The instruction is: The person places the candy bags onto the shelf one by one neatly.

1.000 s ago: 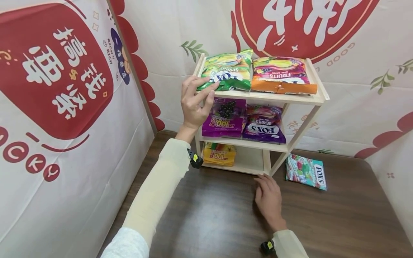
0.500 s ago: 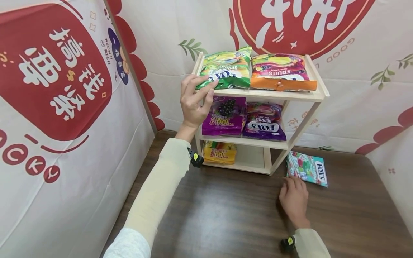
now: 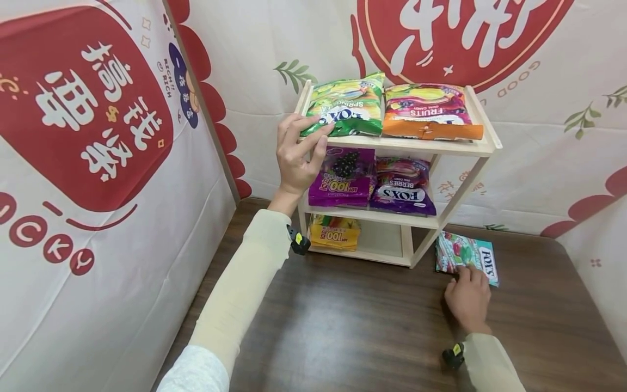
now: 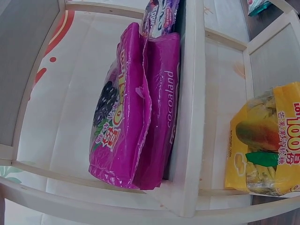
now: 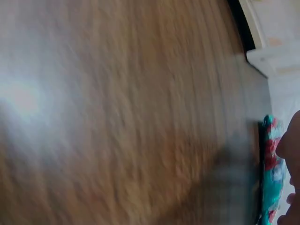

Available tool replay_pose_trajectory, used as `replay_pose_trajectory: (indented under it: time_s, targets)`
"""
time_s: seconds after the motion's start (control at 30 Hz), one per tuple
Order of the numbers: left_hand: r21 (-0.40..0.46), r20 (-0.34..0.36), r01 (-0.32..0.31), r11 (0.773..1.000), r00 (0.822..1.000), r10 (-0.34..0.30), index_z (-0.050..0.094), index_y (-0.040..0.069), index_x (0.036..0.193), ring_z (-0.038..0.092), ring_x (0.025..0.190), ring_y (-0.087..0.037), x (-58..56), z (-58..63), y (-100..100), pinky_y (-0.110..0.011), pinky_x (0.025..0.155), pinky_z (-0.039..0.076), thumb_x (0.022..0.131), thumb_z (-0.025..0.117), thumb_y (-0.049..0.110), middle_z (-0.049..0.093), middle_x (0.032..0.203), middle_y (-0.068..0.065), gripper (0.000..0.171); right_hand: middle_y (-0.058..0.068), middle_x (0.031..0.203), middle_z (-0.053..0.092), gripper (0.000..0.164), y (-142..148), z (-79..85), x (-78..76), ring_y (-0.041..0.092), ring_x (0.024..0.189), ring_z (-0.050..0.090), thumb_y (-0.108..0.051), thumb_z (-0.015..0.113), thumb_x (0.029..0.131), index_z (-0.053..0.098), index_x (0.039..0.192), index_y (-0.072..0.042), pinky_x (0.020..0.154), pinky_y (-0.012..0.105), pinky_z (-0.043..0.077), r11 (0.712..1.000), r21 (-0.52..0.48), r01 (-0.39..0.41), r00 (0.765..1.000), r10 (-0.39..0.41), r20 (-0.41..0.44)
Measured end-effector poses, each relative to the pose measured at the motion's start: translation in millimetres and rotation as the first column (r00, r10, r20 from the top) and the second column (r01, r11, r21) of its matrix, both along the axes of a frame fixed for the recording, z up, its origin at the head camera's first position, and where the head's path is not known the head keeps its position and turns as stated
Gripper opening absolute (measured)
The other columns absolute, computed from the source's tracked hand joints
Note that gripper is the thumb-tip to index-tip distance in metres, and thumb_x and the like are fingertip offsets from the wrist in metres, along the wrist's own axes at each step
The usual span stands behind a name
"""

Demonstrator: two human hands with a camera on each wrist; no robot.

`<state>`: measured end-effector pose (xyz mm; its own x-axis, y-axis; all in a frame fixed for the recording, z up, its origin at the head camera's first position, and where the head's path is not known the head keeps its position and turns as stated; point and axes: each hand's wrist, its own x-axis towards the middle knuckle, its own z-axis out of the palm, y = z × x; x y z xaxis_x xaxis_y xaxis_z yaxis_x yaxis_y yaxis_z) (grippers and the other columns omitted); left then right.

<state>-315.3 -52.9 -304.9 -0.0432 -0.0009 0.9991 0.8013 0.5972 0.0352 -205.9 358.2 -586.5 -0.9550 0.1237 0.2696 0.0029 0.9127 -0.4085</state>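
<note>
My left hand [image 3: 300, 155] grips the upper left front corner of a small wooden shelf rack [image 3: 416, 146], its fingertips against a green bag of candy [image 3: 350, 103]. Down on the table, my right hand [image 3: 469, 298] reaches over the near edge of a teal bag of candy [image 3: 453, 251], fingers slightly bent. That bag lies flat to the right of the rack. In the right wrist view, the fingers [image 5: 291, 154] overlap the teal bag's side. A purple grape bag [image 4: 117, 112] fills the middle of the left wrist view.
An orange and pink candy bag [image 3: 426, 109] shares the top shelf. On the middle shelf, a dark purple berries bag [image 3: 403, 185] sits beside the grape one. A yellow mango bag [image 3: 335, 233] occupies the bottom left. Printed cloth walls [image 3: 206, 163] enclose the brown table [image 3: 313, 326].
My right hand has moved right across the table, from in front of the rack to the teal candy bag. My left hand has stayed at the rack's corner.
</note>
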Motion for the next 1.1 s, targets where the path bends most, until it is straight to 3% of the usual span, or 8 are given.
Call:
replay_pose_trajectory:
  time_s: [0.17, 0.4, 0.53, 0.73, 0.93, 1.1]
  targets:
    - [0.001, 0.001, 0.008, 1.0, 1.0, -0.008, 0.076, 0.007, 0.099, 0.05, 0.103, -0.035, 0.0, 1.3, 2.1, -0.042, 0.098, 0.038, 0.088, 0.058, 0.018, 0.065, 0.106, -0.013, 0.024, 0.038, 0.141, 0.021, 0.05, 12.4, -2.7, -8.4, 0.055, 0.13, 0.016, -0.008, 0.046, 0.09, 0.033, 0.133, 0.014, 0.099, 0.071, 0.016, 1.0, -0.008, 0.018, 0.994, -0.017, 0.108]
    - [-0.001, -0.004, 0.014, 1.0, 1.0, -0.014, 0.076, 0.007, 0.1, 0.05, 0.104, -0.033, -0.3, 3.9, 5.1, -0.042, 0.098, 0.039, 0.087, 0.058, 0.018, 0.065, 0.106, -0.013, 0.024, 0.042, 0.136, 0.021, 0.055, 27.9, 1.4, -17.6, 0.06, 0.127, 0.017, -0.005, 0.041, 0.085, 0.029, 0.134, 0.015, 0.097, 0.073, 0.015, 1.0, 0.024, 0.003, 0.995, -0.006, 0.104]
    - [0.003, -0.005, 0.008, 1.0, 1.0, -0.008, 0.076, 0.007, 0.1, 0.05, 0.103, -0.034, 0.0, 4.0, 5.4, -0.041, 0.098, 0.039, 0.087, 0.058, 0.018, 0.065, 0.107, -0.013, 0.024, 0.04, 0.142, 0.017, 0.059, 31.7, 6.6, -18.4, 0.06, 0.13, 0.011, -0.006, 0.041, 0.085, 0.026, 0.139, 0.012, 0.1, 0.073, 0.009, 1.0, 0.022, -0.018, 0.989, 0.014, 0.15]
    - [0.003, -0.005, 0.007, 1.0, 1.0, -0.007, 0.076, 0.008, 0.1, 0.05, 0.103, -0.034, -0.2, 2.7, 5.0, -0.042, 0.098, 0.039, 0.087, 0.058, 0.018, 0.065, 0.107, -0.013, 0.024, 0.039, 0.144, 0.015, 0.06, 35.2, 4.1, -14.3, 0.061, 0.128, 0.012, -0.008, 0.041, 0.089, 0.022, 0.144, 0.008, 0.097, 0.075, 0.008, 0.998, 0.033, -0.05, 0.969, 0.04, 0.243]
    - [0.005, -0.006, 0.006, 1.0, 1.0, -0.006, 0.076, 0.007, 0.099, 0.05, 0.102, -0.035, -0.9, 1.1, 2.7, -0.042, 0.098, 0.039, 0.088, 0.057, 0.018, 0.065, 0.106, -0.013, 0.025, 0.037, 0.145, 0.017, 0.057, 27.7, -1.3, -8.9, 0.059, 0.129, 0.015, -0.009, 0.039, 0.092, 0.023, 0.146, 0.004, 0.095, 0.076, 0.013, 0.999, 0.031, -0.022, 0.976, 0.015, 0.219]
    - [0.014, -0.01, -0.001, 1.0, 1.0, 0.002, 0.077, 0.008, 0.097, 0.05, 0.102, -0.034, -0.6, 0.4, 1.0, -0.042, 0.098, 0.039, 0.088, 0.057, 0.019, 0.066, 0.105, -0.012, 0.025, 0.034, 0.147, 0.018, 0.057, 22.8, -6.6, -5.8, 0.058, 0.128, 0.018, -0.012, 0.039, 0.093, 0.024, 0.147, -0.001, 0.086, 0.079, 0.02, 0.999, 0.046, 0.011, 0.973, -0.021, 0.228]
